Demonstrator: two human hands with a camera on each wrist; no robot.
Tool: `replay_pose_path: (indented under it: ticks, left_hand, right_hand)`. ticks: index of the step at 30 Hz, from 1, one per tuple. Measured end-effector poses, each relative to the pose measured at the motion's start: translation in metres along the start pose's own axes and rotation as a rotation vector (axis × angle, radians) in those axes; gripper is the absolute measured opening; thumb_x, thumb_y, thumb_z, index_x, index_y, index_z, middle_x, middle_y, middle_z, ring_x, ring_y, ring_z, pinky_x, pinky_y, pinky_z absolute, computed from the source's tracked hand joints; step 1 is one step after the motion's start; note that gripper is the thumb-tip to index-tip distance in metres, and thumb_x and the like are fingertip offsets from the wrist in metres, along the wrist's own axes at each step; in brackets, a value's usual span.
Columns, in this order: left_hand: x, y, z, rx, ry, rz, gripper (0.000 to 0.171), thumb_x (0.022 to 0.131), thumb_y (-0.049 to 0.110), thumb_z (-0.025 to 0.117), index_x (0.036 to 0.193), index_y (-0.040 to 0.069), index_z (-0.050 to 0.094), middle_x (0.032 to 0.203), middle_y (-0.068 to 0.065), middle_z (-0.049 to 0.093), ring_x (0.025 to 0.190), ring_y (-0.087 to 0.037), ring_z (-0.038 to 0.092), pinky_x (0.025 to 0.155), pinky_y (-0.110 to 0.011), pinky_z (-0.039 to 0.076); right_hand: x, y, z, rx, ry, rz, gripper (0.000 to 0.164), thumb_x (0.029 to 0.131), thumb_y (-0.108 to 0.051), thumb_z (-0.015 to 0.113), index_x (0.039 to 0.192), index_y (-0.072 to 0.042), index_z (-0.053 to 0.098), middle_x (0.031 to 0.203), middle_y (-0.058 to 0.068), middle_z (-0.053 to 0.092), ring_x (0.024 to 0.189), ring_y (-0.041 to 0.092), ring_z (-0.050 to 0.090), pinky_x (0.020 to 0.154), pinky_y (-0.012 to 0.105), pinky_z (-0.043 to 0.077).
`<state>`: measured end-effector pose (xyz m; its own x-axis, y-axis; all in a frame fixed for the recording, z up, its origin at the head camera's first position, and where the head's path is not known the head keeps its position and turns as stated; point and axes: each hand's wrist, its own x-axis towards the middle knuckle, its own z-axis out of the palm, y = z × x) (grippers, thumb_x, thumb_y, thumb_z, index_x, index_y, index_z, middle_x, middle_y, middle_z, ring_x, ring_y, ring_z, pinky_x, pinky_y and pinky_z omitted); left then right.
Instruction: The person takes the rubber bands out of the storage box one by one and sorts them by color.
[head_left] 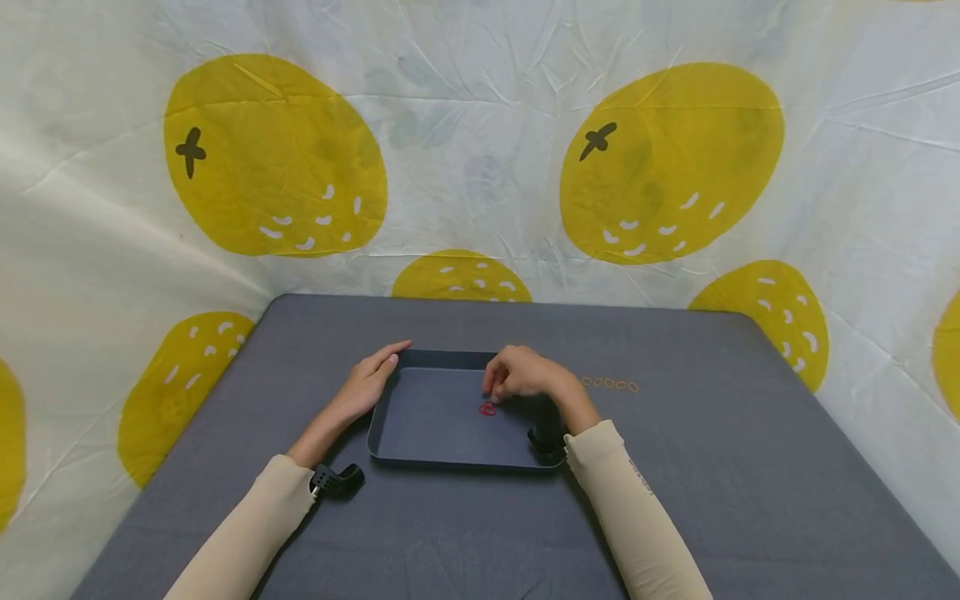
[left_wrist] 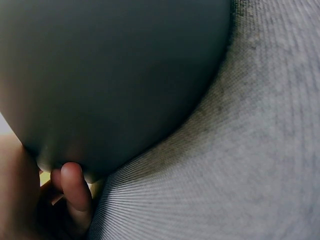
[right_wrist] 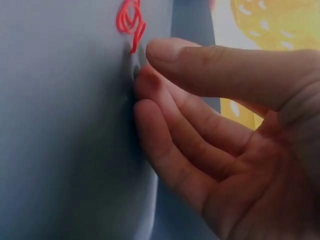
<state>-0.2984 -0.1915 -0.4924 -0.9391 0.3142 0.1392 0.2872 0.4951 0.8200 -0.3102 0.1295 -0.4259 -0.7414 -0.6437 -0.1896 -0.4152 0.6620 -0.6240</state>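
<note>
A shallow dark grey tray (head_left: 435, 425) lies on the table. My left hand (head_left: 365, 385) rests against its far left corner with the fingers extended; in the left wrist view a fingertip (left_wrist: 73, 172) is beside the tray's wall. Inside the tray is a small tangle of thin red loops, like rubber bands (head_left: 487, 409). My right hand (head_left: 521, 372) hovers over the tray, fingers loosely bent, right beside the red bands (right_wrist: 131, 20). In the right wrist view the bands lie just beyond the thumb tip, and nothing shows between thumb and fingers.
Several thin yellow-orange loops (head_left: 610, 383) lie in a row on the grey table (head_left: 712, 442), right of the tray and partly behind the right forearm. A white cloth with yellow fruit prints (head_left: 480, 183) hangs behind the table and along its sides.
</note>
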Motion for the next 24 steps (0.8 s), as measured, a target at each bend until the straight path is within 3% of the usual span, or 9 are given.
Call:
replay_pose_path:
  ticks: [10,16,24]
  left_hand:
    - [0.0009,-0.0006,0.0006,-0.005,-0.003,0.001,0.047,0.115,0.033,0.035,0.158,0.018,0.045,0.164,-0.011,0.042,0.154,-0.037,0.035,0.122,-0.062,0.03]
    - [0.0009,-0.0007,0.0002,-0.015,-0.006,-0.001,0.047,0.115,0.032,0.035,0.158,0.017,0.045,0.165,-0.01,0.041,0.154,-0.037,0.034,0.122,-0.062,0.03]
    - [0.0009,-0.0005,0.0006,-0.019,-0.014,0.001,0.047,0.115,0.032,0.034,0.158,0.017,0.044,0.165,-0.01,0.041,0.155,-0.036,0.034,0.122,-0.062,0.03]
  right_hand:
    - [0.0015,0.0064,0.0023,0.06,-0.034,0.002,0.019,0.086,0.004,0.076,0.095,-0.011,0.082,0.084,0.001,0.078,0.073,0.008,0.067,0.067,0.023,0.053]
    - [0.0031,0.0071,0.0042,0.069,-0.048,0.007,0.02,0.086,0.002,0.078,0.099,-0.012,0.083,0.082,0.002,0.076,0.07,0.009,0.061,0.064,0.023,0.049]
    - [0.0034,0.0077,0.0046,0.043,-0.046,0.001,0.019,0.085,0.001,0.077,0.095,-0.014,0.083,0.085,0.004,0.078,0.071,0.007,0.063,0.064,0.023,0.049]
